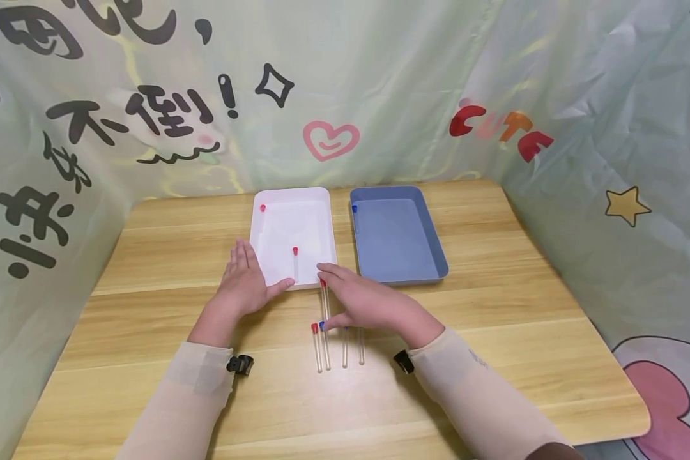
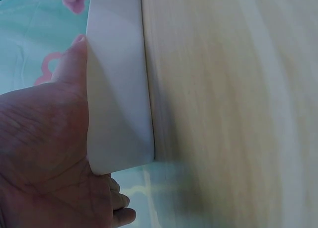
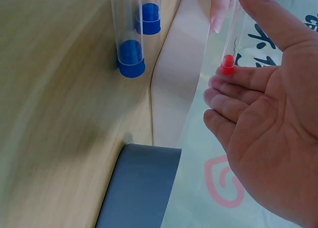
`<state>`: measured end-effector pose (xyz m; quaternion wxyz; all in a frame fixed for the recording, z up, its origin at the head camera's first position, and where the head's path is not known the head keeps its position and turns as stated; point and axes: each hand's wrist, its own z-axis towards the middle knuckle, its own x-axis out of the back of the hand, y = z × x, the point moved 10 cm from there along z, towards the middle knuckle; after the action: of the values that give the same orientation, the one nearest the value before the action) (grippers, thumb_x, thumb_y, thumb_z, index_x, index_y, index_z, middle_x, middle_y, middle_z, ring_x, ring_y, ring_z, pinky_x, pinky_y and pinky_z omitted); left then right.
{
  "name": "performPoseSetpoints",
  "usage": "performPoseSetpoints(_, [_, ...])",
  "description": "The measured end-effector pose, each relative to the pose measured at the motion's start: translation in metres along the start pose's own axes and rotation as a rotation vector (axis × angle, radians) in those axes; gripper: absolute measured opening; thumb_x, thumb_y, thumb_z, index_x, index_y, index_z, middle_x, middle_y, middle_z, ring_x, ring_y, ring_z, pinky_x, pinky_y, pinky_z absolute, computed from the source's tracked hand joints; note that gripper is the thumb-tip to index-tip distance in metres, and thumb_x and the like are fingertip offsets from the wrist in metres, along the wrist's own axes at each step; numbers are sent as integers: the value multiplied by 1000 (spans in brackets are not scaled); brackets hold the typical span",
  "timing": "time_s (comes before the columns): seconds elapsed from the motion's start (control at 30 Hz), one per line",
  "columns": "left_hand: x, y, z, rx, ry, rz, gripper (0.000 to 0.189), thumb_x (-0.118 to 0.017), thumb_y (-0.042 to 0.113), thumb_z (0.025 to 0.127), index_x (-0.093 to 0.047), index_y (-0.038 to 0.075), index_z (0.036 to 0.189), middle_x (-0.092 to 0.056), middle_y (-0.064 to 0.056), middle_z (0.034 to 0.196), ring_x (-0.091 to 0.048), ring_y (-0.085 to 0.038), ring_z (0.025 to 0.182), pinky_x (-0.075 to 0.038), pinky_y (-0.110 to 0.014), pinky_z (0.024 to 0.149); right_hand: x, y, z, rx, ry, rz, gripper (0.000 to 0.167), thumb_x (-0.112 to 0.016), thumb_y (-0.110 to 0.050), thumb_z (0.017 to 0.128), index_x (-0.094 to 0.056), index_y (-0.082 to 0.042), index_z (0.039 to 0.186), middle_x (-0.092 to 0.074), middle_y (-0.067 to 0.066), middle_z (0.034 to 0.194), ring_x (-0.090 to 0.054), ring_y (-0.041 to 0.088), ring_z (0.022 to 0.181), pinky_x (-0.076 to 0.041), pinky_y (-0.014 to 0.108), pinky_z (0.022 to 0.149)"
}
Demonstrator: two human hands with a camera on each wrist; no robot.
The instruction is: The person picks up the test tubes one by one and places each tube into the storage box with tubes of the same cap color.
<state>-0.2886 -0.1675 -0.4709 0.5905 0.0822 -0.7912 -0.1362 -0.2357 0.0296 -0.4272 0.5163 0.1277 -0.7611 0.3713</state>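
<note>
My left hand (image 1: 244,287) lies at the near left corner of the white tray (image 1: 276,223), fingers straight along its side and thumb on the front rim. Close to the tray's near right corner, my right hand (image 1: 368,300) holds a clear tube with a red cap (image 3: 227,64) between thumb and fingers, the cap against the fingertips. Another red-capped tube (image 1: 296,259) lies inside the white tray, and a further red cap (image 1: 262,208) shows at its far left. Below the right hand, several capped tubes, including a red-capped tube (image 1: 316,348), lie on the table.
A grey-blue tray (image 1: 399,236) stands right of the white one, with a blue cap (image 1: 354,209) at its far left edge. Both trays sit toward the back of the wooden table (image 1: 494,319). A printed fabric sheet (image 1: 379,83) hangs behind and at the sides.
</note>
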Motion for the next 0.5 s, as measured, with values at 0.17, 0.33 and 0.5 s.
performPoseSetpoints(0.17, [0,-1,0,2,-2,-4,131,-53,75,102,15,-19,162,23,-40,172,9,-58,166,-8,-67,136,0,3,10,-8,-11,0,103,-79,-54,96,-29,-3,171,-19,9,184,-23,27,170,-27,43,138])
performPoseSetpoints(0.33, [-1,-1,0,-2,-7,1,131,-52,76,102,16,-19,162,23,-40,172,9,-58,165,-8,-66,136,2,4,18,-11,-9,7,103,-80,-52,96,-28,-3,171,-20,10,183,-23,28,170,-27,44,138])
performPoseSetpoints(0.5, [0,0,0,-6,-4,2,131,-52,76,102,15,-20,162,23,-41,171,9,-58,165,-9,-66,136,5,7,26,-11,4,11,106,-81,-52,96,-27,-2,171,-20,10,183,-25,30,170,-28,45,137])
